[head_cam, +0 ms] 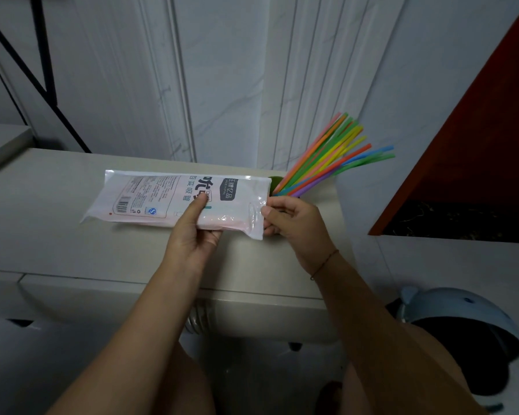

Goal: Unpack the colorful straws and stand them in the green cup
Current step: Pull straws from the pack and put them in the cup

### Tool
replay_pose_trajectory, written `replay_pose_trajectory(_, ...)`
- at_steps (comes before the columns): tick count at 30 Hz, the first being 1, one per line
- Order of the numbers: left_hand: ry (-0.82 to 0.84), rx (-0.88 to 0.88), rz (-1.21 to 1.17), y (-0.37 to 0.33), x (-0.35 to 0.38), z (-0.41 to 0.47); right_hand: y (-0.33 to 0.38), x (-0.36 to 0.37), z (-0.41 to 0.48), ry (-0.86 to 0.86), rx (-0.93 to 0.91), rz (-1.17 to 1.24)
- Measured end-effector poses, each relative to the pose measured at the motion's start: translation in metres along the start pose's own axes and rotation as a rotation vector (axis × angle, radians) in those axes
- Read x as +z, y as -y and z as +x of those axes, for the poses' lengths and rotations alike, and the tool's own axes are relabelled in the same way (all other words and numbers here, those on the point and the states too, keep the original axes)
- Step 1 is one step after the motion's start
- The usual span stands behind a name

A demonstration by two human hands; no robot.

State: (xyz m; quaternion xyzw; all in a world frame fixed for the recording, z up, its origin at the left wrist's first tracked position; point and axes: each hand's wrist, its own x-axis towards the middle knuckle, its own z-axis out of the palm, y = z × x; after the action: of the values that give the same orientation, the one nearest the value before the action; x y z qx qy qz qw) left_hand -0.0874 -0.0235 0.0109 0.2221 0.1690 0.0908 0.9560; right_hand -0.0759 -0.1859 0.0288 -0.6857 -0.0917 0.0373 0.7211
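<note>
A flat white plastic straw bag with printed labels is held level over the cabinet top. My left hand grips it from below near its middle, thumb on top. My right hand pinches the bag's right end. The bag looks nearly empty. Behind my right hand, a bundle of colorful straws fans up and to the right out of the green cup. Only a sliver of the cup's rim shows past the bag and my fingers.
The white cabinet top runs from the left to a wall at the right. A marble-patterned wall stands behind. A dark red panel rises at right. A pale blue helmet lies on the floor at lower right.
</note>
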Motion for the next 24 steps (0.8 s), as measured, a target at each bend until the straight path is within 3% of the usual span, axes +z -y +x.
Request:
replay_pose_trajectory(7,-0.065,0.019,-0.026,-0.015,-0.006,0.002,0.001,-0.028,0.004,-0.066,0.038,0.031)
replay_pose_trajectory(19,-0.094,-0.018,0.008,0.001,-0.002,0.001,-0.005,-0.016,0.002,-0.078,0.146,0.438)
replay_pose_trajectory(24,-0.112,0.007,-0.068,-0.012,-0.01,0.003,0.0,-0.028,0.003,-0.11,0.146,0.38)
